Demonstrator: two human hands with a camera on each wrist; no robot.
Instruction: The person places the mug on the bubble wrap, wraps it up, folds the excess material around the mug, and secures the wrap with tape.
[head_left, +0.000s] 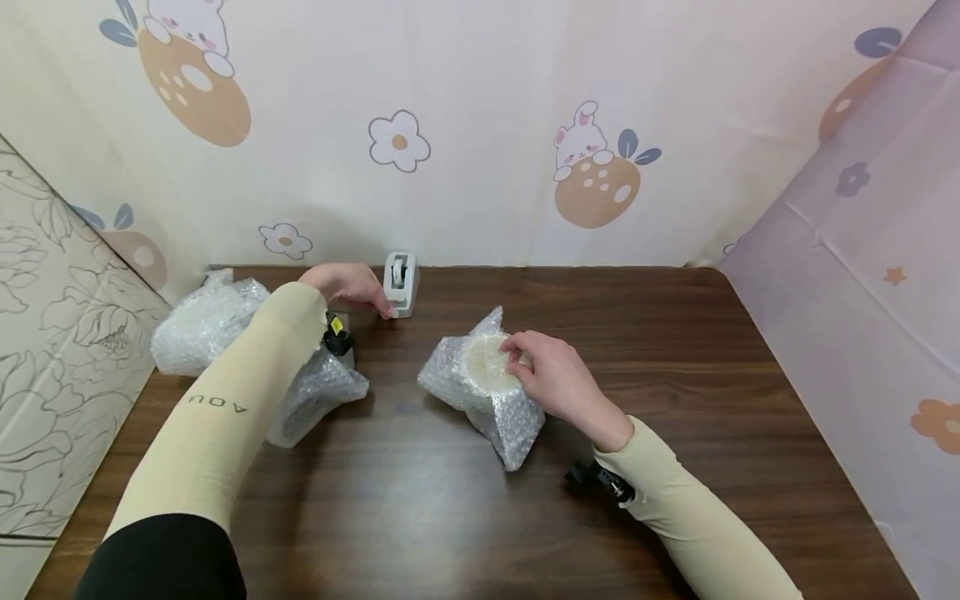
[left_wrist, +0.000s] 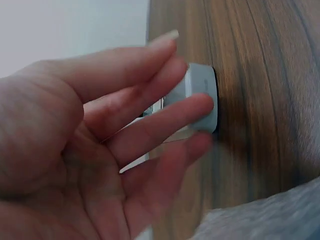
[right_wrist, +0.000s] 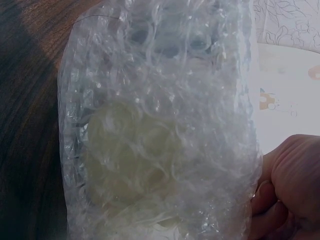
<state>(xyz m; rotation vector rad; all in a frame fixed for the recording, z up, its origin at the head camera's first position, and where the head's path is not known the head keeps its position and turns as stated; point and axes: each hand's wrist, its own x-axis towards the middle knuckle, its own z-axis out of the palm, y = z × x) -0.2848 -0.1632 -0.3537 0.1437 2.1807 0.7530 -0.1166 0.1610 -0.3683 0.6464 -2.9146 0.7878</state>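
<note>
At the back of the table stands a small white tape dispenser [head_left: 401, 282] with a roll of tape in it. My left hand [head_left: 348, 285] is at its front end, fingertips right by the cutting edge. The left wrist view has these fingers [left_wrist: 165, 120] loosely extended, partly covering the dispenser [left_wrist: 204, 80]. Near the table's middle sits a bubble-wrapped bundle [head_left: 517, 421], a pale round thing showing through its top. My right hand [head_left: 558, 375] pinches the wrap at the top right side. Close up, the bubble wrap [right_wrist: 160, 75] fills most of the right wrist view, hiding the fingertips.
Two more bubble-wrapped bundles lie on the left: a whitish one [head_left: 198, 329] at the back corner and a greyish one [head_left: 311, 396] partly behind my left forearm. Patterned cloth [head_left: 480, 192] hangs along the table's back edge and both sides. The table [head_left: 675, 333] is dark wood.
</note>
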